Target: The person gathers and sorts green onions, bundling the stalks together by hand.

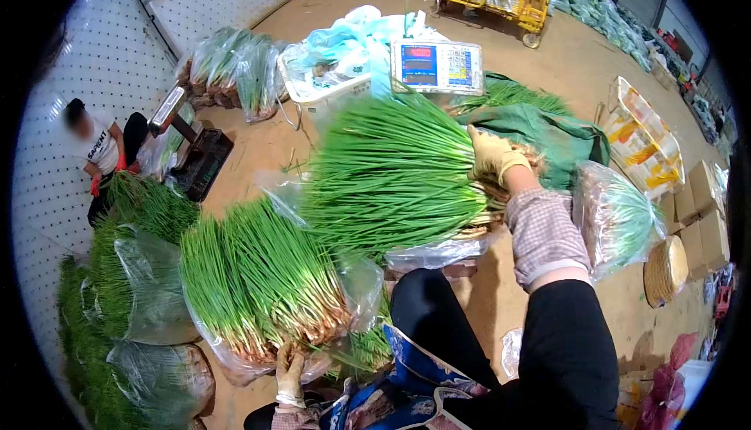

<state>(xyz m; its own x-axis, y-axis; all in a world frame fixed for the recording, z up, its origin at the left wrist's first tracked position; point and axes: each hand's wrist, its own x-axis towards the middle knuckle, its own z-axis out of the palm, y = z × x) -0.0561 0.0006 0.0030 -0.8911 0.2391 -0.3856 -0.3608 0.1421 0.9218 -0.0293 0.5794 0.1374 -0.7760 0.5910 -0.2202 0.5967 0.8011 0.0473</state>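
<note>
My right hand (494, 156), in a pale glove, is closed over the root end of a large bunch of green onions (391, 172). That bunch lies in front of the scale display (436, 67), which has lit red digits; whatever supports it is mostly hidden. Lower left, my left hand (290, 371), also gloved, has its fingers bent together at the roots of a second pile of green onions (262, 273). What those fingers pinch, if anything, is hidden. This pile rests on a clear plastic bag (361, 293).
Bagged green onions (156, 281) line the left side, near a seated person (100, 144) with red gloves and another scale (202, 160). A white crate (325, 89) holds plastic bags. On the right are a green cloth (547, 133), a bagged bundle (618, 215) and cartons (704, 234).
</note>
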